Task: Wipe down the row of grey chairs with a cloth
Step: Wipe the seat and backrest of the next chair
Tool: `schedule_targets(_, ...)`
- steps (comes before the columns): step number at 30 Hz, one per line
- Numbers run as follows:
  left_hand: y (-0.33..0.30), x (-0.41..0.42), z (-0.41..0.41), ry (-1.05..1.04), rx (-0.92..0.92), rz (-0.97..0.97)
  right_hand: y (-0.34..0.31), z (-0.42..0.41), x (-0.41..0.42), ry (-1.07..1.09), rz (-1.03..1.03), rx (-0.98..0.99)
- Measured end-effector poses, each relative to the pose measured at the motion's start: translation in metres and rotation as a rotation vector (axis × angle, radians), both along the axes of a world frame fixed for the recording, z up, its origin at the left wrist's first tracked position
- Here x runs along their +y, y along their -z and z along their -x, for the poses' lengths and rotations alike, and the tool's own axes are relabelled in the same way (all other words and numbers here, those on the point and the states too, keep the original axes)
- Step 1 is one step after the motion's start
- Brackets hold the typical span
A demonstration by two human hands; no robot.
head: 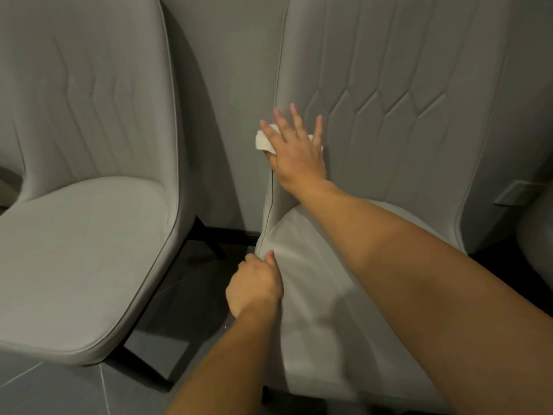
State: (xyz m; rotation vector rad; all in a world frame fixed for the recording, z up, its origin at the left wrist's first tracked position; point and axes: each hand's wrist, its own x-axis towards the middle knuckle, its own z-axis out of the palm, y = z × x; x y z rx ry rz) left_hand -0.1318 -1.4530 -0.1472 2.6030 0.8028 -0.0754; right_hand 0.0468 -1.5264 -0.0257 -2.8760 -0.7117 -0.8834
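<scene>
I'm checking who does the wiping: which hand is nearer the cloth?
Right. The right hand presses flat on the cloth against the chair back; the left hand grips the seat's front-left edge, well below the cloth.

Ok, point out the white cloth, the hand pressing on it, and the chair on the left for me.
white cloth (263,142), head view, on the bare left end of the cloth.
right hand (296,154), head view, on the back of the hand.
left chair (80,250), head view, on the middle of its seat cushion.
</scene>
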Motion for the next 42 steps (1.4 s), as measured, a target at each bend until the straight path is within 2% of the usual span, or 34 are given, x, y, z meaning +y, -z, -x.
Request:
schedule_targets(2,-0.005,0.007,-0.016,-0.053,0.087,0.108,0.011,-0.01,0.004,-0.034,0.161,0.054)
schedule_targets(4,-0.012,0.015,-0.039,-0.11,0.152,0.185,0.03,-0.014,0.0,-0.071,0.218,0.077)
schedule_targets(8,0.001,0.003,-0.066,-0.037,-0.064,0.082,0.051,-0.021,-0.013,-0.137,0.298,0.038)
schedule_targets(14,0.0,0.001,-0.103,-0.013,-0.181,0.007,0.052,-0.028,-0.014,-0.143,0.408,-0.103)
schedule_targets(20,0.006,-0.008,-0.1,-0.014,-0.275,-0.083,-0.004,-0.054,-0.022,-0.322,0.645,-0.297)
schedule_targets(23,0.006,-0.008,-0.1,-0.012,-0.273,-0.076,-0.071,-0.077,-0.021,-0.195,0.592,-0.339)
schedule_targets(26,0.006,-0.008,-0.101,-0.012,-0.274,-0.06,-0.151,-0.106,-0.021,0.039,0.502,-0.348)
schedule_targets(29,0.006,-0.008,-0.102,-0.004,-0.286,-0.071,-0.213,-0.125,-0.038,0.213,0.215,-0.349)
schedule_targets(31,0.007,-0.007,-0.102,-0.008,-0.285,-0.066,-0.224,-0.134,-0.052,0.199,0.096,-0.257)
schedule_targets(34,0.008,-0.007,-0.103,-0.019,-0.28,-0.044,-0.198,-0.132,-0.049,0.078,0.108,-0.172)
schedule_targets(39,0.006,-0.004,-0.101,-0.028,-0.295,-0.009,-0.114,-0.111,-0.022,-0.07,0.186,-0.303)
schedule_targets(42,0.003,-0.004,-0.099,-0.034,-0.289,-0.01,-0.065,-0.093,-0.019,-0.253,0.284,-0.425)
